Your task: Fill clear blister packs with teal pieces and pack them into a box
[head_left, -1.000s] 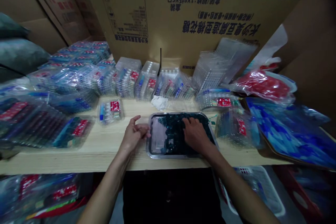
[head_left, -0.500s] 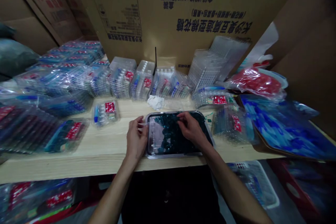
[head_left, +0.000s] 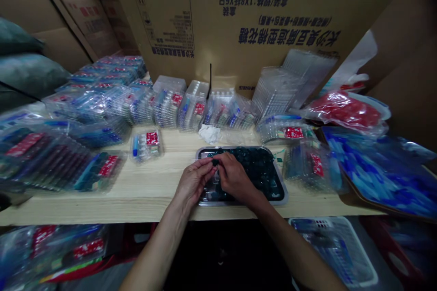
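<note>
Both hands drawn inward from the earlier frame: left hand off the left rim of the shallow metal tray, right hand off the heap of dark teal pieces, the two now meeting above the left part of the tray.

Hand state: fingers of both hands curled, fingertips pressed together on a small dark piece, not spread. Exact share of the grip between the hands impossible to tell, the fingers hiding most of the piece. Location of the piece: in the air just above the tray's left half, near the far rim, apart from the main heap at right.

Pose: forearms angled inward from the near edge of the pale wooden bench, wrists low, elbows out of view, heels of the hands close above the tray.

Likely risks, as judged from this pose: a slip of so small a piece from the fingertips, with a drop back into the heap or a bounce over the low rim onto the bench. Another possible cause, a heel of the hand or wrist sinking onto the heap and scattering pieces. Also possible, a tilt of the tray from pressure on a rim, given its place close to the near bench edge. A wide sideways sweep of the right forearm, a possible knock against the clear plastic pack just right of the tray. Further left, the clear plastic pack with a red label, farther from the hands and less exposed.
</note>
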A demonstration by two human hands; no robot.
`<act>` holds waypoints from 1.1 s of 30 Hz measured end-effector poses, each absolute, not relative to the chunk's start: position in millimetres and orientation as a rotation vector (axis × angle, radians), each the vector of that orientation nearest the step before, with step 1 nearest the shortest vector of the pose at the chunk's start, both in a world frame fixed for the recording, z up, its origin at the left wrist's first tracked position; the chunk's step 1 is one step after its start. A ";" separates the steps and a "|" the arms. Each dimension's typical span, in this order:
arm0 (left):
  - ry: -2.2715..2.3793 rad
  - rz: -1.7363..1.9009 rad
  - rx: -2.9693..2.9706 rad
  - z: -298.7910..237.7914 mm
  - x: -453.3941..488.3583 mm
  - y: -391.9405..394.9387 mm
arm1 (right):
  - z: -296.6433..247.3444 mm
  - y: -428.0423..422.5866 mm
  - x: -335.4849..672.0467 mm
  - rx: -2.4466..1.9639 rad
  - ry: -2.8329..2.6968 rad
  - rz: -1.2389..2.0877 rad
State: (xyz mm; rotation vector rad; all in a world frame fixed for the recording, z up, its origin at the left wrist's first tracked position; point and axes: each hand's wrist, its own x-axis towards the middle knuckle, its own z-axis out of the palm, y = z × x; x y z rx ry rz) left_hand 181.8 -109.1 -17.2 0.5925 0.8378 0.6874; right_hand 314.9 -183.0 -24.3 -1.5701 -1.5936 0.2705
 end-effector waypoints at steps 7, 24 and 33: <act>0.827 0.773 0.748 -15.6 180.3 -116.5 | -18.1 -181.2 313.1 -1.546 -1.574 0.416; 0.960 0.968 1.063 -28.5 177.1 -125.9 | -20.0 -180.2 300.2 -1.712 -1.440 0.460; 0.943 1.083 1.664 -30.5 171.5 -135.7 | -23.1 -181.7 300.5 -1.997 -1.583 0.391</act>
